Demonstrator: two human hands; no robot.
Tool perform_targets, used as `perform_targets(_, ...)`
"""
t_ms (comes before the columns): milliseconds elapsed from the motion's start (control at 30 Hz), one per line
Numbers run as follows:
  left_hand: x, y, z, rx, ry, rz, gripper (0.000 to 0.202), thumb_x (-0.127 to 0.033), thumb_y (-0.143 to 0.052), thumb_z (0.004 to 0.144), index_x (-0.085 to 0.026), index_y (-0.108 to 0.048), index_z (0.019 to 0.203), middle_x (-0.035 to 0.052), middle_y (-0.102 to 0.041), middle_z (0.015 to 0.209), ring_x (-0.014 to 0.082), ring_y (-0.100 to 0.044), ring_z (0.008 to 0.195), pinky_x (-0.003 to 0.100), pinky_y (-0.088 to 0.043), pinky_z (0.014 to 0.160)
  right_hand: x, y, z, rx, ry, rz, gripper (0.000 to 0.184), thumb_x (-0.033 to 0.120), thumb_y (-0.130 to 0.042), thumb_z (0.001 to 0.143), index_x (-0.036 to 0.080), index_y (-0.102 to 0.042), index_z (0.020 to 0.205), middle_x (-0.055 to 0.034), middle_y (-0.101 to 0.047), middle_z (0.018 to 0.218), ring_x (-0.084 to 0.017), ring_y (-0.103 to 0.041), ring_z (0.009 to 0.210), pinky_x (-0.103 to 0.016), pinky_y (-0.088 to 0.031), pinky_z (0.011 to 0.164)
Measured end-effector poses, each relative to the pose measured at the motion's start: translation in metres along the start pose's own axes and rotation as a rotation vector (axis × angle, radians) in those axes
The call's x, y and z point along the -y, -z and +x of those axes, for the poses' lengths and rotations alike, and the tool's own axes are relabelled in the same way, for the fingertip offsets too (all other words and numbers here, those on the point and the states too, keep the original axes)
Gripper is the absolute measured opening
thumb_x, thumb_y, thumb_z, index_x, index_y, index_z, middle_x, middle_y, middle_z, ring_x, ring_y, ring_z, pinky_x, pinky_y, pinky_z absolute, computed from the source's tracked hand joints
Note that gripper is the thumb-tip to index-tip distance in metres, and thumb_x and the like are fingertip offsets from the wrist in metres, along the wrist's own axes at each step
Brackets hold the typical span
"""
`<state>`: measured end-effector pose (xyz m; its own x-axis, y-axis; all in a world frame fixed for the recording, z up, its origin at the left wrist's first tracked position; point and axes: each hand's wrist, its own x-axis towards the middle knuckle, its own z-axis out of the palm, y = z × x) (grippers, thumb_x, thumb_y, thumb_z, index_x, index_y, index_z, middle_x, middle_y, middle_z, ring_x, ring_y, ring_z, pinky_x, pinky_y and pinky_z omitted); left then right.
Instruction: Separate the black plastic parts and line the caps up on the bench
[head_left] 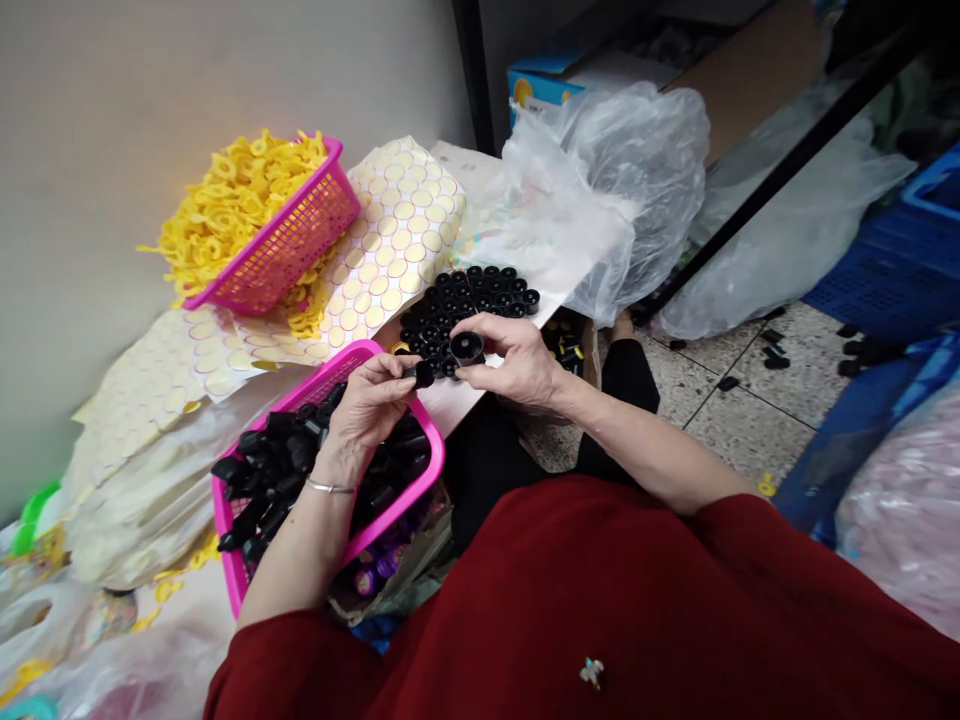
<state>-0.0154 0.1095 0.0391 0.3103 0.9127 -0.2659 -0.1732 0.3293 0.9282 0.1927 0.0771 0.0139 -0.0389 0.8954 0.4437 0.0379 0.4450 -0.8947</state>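
Observation:
My right hand [514, 358] is closed around a round black plastic cap [467, 348], its hollow end tipped up toward me. Between the fingertips of my left hand [375, 395] is a small black plastic piece [421, 374], partly hidden by the fingers; its exact kind I cannot make out. The two pieces are close together but apart. Just beyond my hands stands a cluster of similar black caps [491, 288], packed side by side on a white board. Below my left wrist sits a pink basket [431, 430] of black plastic parts [274, 450].
A pink basket [300, 245] heaped with yellow plastic rings [232, 190] leans at the back left on sheets of round stickers [405, 230]. Clear plastic bags [637, 170] bulge at the back right. A black metal bar [780, 160] slants across the right. Black bits [727, 383] litter the tiled floor.

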Motion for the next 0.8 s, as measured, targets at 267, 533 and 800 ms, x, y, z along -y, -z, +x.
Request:
perform_targets(267,0.005,-0.021,0.003,0.081,-0.024,0.079,0.044,-0.029,-0.089,0.058,-0.021,-0.072,0.098,0.0004,-0.069,0.081,0.0086,-0.059,0.056,0.018,-0.044,0.047,-0.012,-0.006,-0.02,0.034,-0.217,0.031,0.019,0.021,-0.066,0.062,0.019,-0.047,0.066,0.0065,-0.042,0.062,-0.007,-0.038,0.056,-0.022,-0.03,0.051)
perform_targets(533,0.015,-0.027,0.003,0.162,0.025,0.255,0.037,-0.024,-0.09,0.055,-0.018,-0.076,0.09,0.0041,-0.073,0.087,0.0134,-0.065,0.075,0.021,-0.052,0.066,-0.015,-0.001,-0.027,-0.037,-0.465,0.459,0.043,0.026,-0.084,0.051,0.019,-0.051,0.077,0.0082,-0.054,0.065,-0.007,-0.048,0.055,-0.022,-0.04,0.053)
perform_targets(800,0.01,-0.035,0.012,0.065,0.002,-0.015,0.037,-0.034,-0.085,0.064,-0.022,-0.061,0.089,0.0004,-0.071,0.087,0.0134,-0.066,0.075,0.024,-0.053,0.065,-0.011,-0.007,-0.04,-0.035,-0.397,0.258,0.033,0.032,-0.078,0.065,0.018,-0.061,0.089,0.0066,-0.051,0.064,-0.008,-0.043,0.055,-0.022,-0.036,0.051)
